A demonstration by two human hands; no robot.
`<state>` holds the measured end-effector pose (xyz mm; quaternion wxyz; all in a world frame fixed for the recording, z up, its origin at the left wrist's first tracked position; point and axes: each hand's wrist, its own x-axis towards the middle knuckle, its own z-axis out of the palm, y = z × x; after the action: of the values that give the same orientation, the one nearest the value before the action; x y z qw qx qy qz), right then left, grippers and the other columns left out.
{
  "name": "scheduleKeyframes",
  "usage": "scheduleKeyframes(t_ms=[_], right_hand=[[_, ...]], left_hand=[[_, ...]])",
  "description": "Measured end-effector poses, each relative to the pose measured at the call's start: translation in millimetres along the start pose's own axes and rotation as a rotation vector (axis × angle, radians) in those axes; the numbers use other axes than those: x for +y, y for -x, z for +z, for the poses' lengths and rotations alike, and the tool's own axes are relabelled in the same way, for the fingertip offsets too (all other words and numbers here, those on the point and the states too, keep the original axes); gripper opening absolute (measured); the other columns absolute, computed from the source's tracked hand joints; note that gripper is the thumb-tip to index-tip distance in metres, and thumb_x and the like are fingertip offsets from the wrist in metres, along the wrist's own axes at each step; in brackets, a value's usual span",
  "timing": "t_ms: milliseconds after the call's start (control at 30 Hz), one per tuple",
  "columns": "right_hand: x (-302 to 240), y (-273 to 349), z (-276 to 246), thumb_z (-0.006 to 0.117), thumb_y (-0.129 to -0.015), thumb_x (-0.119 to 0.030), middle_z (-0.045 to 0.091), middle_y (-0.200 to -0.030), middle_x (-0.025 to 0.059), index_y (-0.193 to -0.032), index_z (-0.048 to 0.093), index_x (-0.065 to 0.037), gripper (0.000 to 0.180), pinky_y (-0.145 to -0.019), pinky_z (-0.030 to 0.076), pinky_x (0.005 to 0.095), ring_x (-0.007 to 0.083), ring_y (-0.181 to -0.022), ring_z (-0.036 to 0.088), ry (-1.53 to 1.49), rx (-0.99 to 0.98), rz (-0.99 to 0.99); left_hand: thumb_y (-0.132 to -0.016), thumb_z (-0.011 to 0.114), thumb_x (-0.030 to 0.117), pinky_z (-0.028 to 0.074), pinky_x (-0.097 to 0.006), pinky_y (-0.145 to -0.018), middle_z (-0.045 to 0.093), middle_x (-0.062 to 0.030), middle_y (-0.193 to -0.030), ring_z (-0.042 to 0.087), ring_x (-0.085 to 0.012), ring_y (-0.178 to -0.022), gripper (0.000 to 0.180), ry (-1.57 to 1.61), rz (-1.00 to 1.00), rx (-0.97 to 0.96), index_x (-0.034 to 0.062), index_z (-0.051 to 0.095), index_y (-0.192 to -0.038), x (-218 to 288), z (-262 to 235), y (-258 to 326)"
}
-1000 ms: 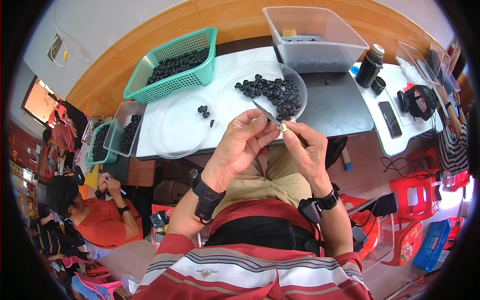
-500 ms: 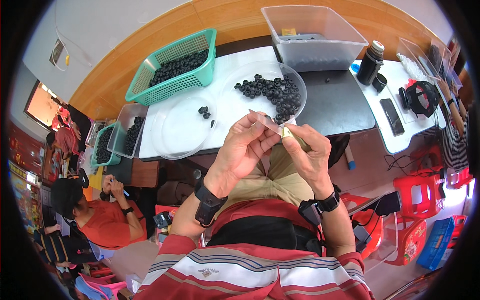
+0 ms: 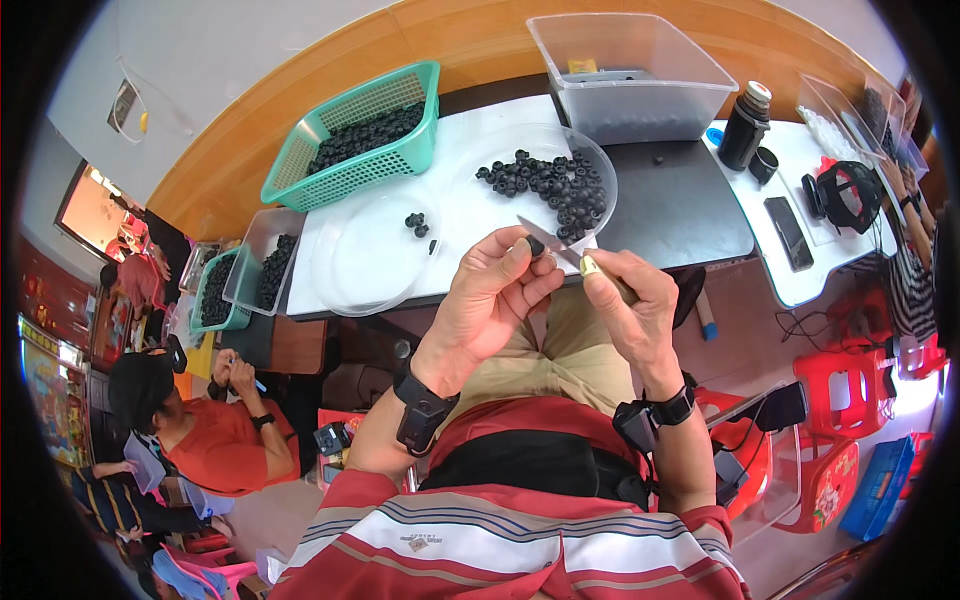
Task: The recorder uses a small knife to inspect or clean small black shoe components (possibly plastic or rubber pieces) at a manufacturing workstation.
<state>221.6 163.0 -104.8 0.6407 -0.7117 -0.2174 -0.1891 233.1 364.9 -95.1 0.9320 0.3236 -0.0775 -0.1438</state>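
Note:
My left hand pinches a small round black part between thumb and fingers, above my lap. In my right hand is a knife with a pale handle. Its blade points up and left and lies close against the black part; whether it touches cannot be made out. Just beyond my hands, a round clear tray holds many black ring-shaped parts. To its left, another round clear tray has several such pieces near its right side.
Behind stand a green basket of black parts and a large clear bin. More containers, including a clear box, are at left. A black flask and a phone lie right. A person in red works at lower left.
The knife blade has tilted, and the black part now shows at my left fingertips. My hands have stayed in nearly the same place, while the whole view has shifted slightly.

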Motion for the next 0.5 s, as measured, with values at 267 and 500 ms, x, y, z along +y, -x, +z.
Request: scheduleKeyframes(t_ms=[267,500], right_hand=[[0.1,5.7,-2.3,0.077,-0.088,-0.019,0.062,-0.072,0.0090,-0.108,0.073,0.001,0.029,-0.057,0.043,0.0283,0.0157,-0.061,0.057,0.129,-0.015,-0.092],[1.6,6.1,-4.3,0.077,-0.089,-0.018,0.063,-0.072,0.0092,-0.107,0.073,0.002,0.027,-0.057,0.043,0.0286,0.0164,-0.061,0.058,0.181,0.021,-0.065]], left_hand=[[-0.096,0.067,0.012,0.059,-0.037,-0.098,0.066,-0.0084,-0.112,0.067,-0.0219,-0.106,0.020,-0.012,-0.038,-0.037,0.0066,0.063,-0.115,1.4,-2.1,3.5],[-0.096,0.066,0.012,0.061,-0.037,-0.094,0.065,-0.0100,-0.108,0.067,-0.0223,-0.102,0.019,0.000,-0.038,-0.052,0.0053,0.063,-0.114,0.6,-4.1,4.8]])
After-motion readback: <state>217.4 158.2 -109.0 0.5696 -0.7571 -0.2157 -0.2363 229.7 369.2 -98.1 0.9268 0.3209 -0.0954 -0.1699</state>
